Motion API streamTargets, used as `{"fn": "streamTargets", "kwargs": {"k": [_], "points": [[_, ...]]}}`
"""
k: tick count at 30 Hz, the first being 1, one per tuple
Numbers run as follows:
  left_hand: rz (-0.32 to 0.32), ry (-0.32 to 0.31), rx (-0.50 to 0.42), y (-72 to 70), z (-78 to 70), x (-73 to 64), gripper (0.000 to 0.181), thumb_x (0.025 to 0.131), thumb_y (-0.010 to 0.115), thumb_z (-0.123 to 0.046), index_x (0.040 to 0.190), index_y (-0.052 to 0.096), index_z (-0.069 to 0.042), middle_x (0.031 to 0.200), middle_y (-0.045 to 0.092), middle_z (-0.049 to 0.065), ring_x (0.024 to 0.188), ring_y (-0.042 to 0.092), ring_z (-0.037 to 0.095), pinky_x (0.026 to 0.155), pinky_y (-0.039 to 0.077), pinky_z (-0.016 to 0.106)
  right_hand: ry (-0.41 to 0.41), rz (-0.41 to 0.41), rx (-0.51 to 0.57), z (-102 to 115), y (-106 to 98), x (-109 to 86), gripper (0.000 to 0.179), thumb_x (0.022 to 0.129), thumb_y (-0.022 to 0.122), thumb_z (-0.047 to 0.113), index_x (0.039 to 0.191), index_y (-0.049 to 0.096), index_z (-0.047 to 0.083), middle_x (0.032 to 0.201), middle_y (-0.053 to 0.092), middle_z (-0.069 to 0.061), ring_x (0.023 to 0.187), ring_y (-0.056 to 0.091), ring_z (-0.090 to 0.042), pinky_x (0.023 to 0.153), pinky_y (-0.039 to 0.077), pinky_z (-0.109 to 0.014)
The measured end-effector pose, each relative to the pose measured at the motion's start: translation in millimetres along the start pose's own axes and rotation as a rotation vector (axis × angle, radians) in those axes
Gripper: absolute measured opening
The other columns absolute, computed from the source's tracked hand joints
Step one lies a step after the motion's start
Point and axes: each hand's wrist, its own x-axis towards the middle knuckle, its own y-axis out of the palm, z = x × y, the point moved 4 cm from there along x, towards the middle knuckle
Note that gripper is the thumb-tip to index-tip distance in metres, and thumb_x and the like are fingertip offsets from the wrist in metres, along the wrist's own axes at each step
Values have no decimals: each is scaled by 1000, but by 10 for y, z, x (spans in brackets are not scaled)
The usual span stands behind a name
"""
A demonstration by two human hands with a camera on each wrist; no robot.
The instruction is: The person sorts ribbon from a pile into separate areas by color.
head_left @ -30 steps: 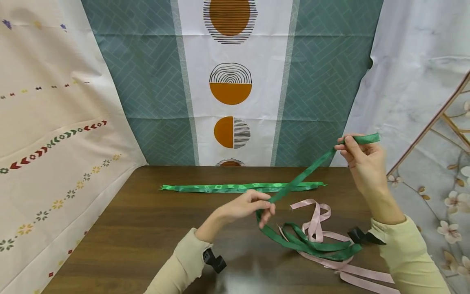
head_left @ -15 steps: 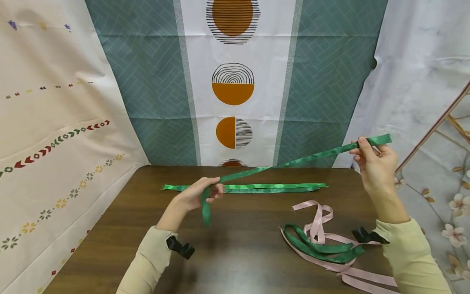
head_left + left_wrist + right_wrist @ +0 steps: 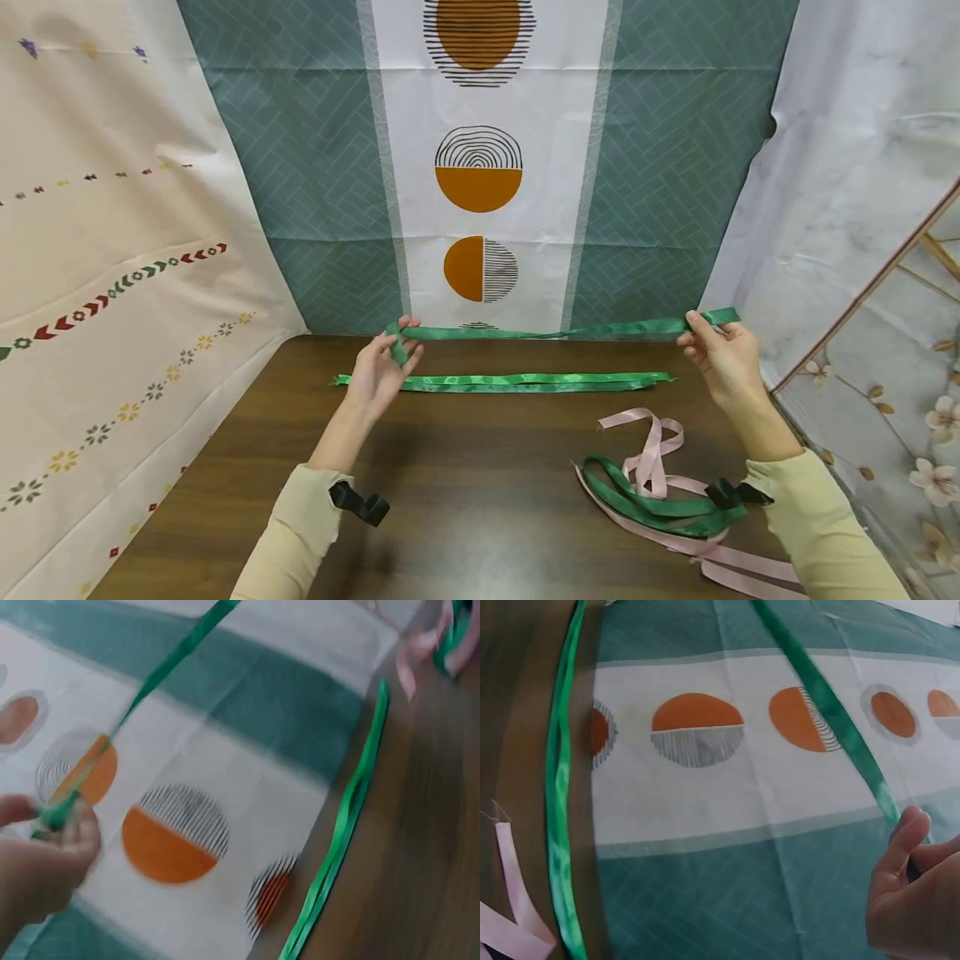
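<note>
- Plainly, a green ribbon (image 3: pixel 630 328) is stretched between a person's two hands, lifted above the desk (image 3: pixel 465 467), nearly level, with a slight twist near its middle.
- The left hand (image 3: pixel 377 371) pinches it near one end, a short tail hanging down at the fingers; the left wrist view shows this grip blurred.
- The right hand (image 3: pixel 720 354) grips the other end between thumb and fingers, a short piece sticking out past the thumb.
- On the desk, below the lifted ribbon in the head view, two green strips (image 3: pixel 525 382) lie lengthwise side by side near the far edge, their ends frayed.
- Nearer the person, on the right, a darker green ribbon (image 3: pixel 678 507) lies in loops over pink ribbons (image 3: pixel 651 467), one of which curls toward the strips.
- Each sleeve (image 3: pixel 292 525) is pale yellow, with a black device (image 3: pixel 360 503) at the wrist.
- Behind the desk hangs a teal and white cloth (image 3: pixel 315 167) printed with orange circles and half-circles.
</note>
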Motion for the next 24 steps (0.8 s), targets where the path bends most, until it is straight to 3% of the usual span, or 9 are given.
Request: {"fn": "streamTargets", "kwargs": {"k": [4, 6, 8, 10, 12, 15, 18, 21, 24], "points": [[-186, -67, 713, -240, -54, -40, 42, 94, 59, -6, 135, 53, 1, 124, 65, 5, 108, 66, 13, 92, 49, 25, 78, -23, -56, -115, -54, 26, 8, 93, 60, 4, 86, 60, 4, 64, 68, -2, 56, 67, -10, 51, 51, -17], [-210, -96, 1072, -329, -78, -64, 34, 88, 70, -12, 121, 65, -2, 112, 71, 7, 97, 69, 13, 85, 52, 26, 105, -38, -99, -182, -75, 50, 7, 93, 61, 6, 86, 61, 6, 64, 68, -1, 57, 67, -9, 51, 51, -16], [-205, -104, 1336, -396, -106, -88, 21, 83, 76, -19, 100, 74, -6, 93, 75, 7, 82, 67, 12, 73, 51, 28, 134, -48, -153, -251, -96, 76, 8, 92, 63, 9, 84, 62, 8, 64, 68, 1, 57, 66, -7, 52, 50, -15], [-162, -108, 1478, -463, -130, -106, 18, 82, 77, -23, 78, 70, -7, 71, 66, 1, 65, 54, 9, 61, 45, 27, 165, -54, -204, -312, -123, 98, 8, 92, 64, 11, 86, 60, 8, 64, 68, 2, 58, 66, -6, 53, 50, -15], [-87, -124, 1516, -534, -157, -122, 26, 84, 75, -25, 69, 62, -9, 61, 51, -3, 58, 41, 10, 56, 37, 26, 203, -60, -239, -364, -161, 119, 11, 93, 64, 14, 88, 56, 7, 65, 67, 2, 59, 65, -6, 54, 50, -15], [13, -195, 1449, -676, -194, -149, 36, 89, 70, -29, 66, 51, -10, 61, 35, -4, 59, 30, 10, 56, 29, 26, 271, -85, -253, -423, -250, 151, 13, 94, 62, 14, 90, 53, 6, 63, 67, 2, 59, 64, -5, 54, 50, -15], [77, -261, 1319, -817, -235, -175, 35, 92, 65, -31, 72, 53, -5, 65, 43, -4, 65, 37, 10, 61, 34, 28, 353, -101, -219, -474, -345, 181, 12, 95, 60, 13, 85, 58, 7, 63, 67, 2, 60, 64, -4, 55, 50, -15], [66, -316, 1162, -959, -262, -192, 32, 96, 60, -32, 78, 61, -5, 77, 55, -2, 73, 50, 10, 70, 45, 27, 428, -108, -170, -525, -429, 207, 17, 95, 60, 11, 79, 65, 10, 65, 68, 1, 59, 63, -4, 56, 50, -15], [-10, -368, 933, -1091, -264, -207, 31, 99, 55, -33, 81, 68, -11, 91, 58, -2, 82, 58, 9, 79, 51, 26, 482, -117, -148, -581, -498, 224, 20, 95, 59, 10, 76, 66, 11, 64, 67, 1, 57, 61, -4, 56, 50, -15]]}}
